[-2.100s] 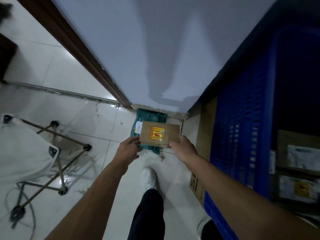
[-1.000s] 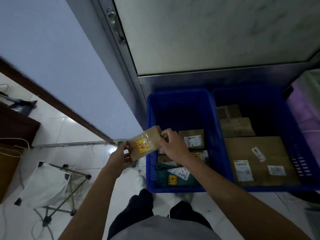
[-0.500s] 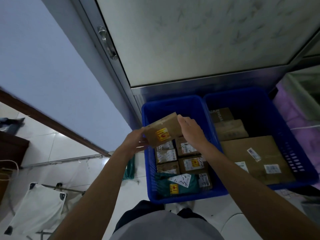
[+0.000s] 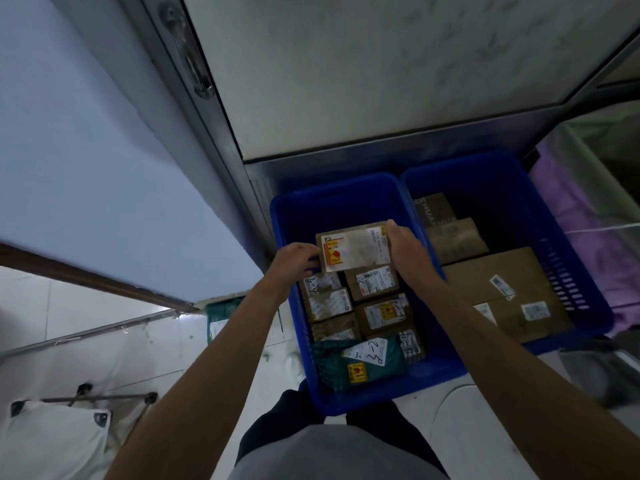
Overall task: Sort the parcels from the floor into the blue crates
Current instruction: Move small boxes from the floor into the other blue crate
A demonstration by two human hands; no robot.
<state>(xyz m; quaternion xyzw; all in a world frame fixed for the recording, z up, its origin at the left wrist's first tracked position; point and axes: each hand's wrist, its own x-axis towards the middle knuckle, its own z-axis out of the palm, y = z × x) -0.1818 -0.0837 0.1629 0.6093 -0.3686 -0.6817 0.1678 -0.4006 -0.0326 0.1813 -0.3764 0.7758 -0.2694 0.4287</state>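
I hold a small brown cardboard parcel with a yellow and red sticker over the left blue crate. My left hand grips its left edge and my right hand grips its right edge. Below it the left crate holds several small brown boxes and a green bag parcel. The right blue crate holds larger brown boxes. A green bag parcel lies on the floor left of the crates, partly hidden by my left arm.
A blue wall and a metal door frame stand left of the crates. A folding stool with a white seat is at the lower left on the white tiled floor. Purple plastic lies right of the crates.
I lifted the parcel from the floor by the green bag, turned to the crates, and moved it rightwards over the left crate. Its labelled face now points up.
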